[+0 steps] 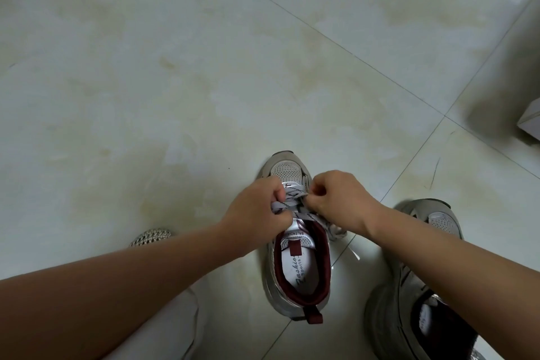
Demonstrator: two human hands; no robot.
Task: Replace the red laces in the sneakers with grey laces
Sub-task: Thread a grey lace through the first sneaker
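Observation:
A grey sneaker with a dark red lining [296, 278] stands on the tiled floor, toe pointing away from me. A grey lace with dark marks [292, 196] is threaded across its upper eyelets. My left hand [257, 210] grips the lace's left part beside the tongue. My right hand [336, 202] pinches the lace at the right eyelets. A loose lace end with a clear tip [350, 251] trails down on the shoe's right. The second grey sneaker [432, 280] stands to the right, partly hidden under my right forearm. No red lace is visible.
A woven grey shoe tip [152, 236] peeks out above my left forearm. My light trouser leg [163, 330] fills the bottom left. A white box corner [530, 123] sits at the right edge. Pale tiled floor [204, 67] stretches ahead.

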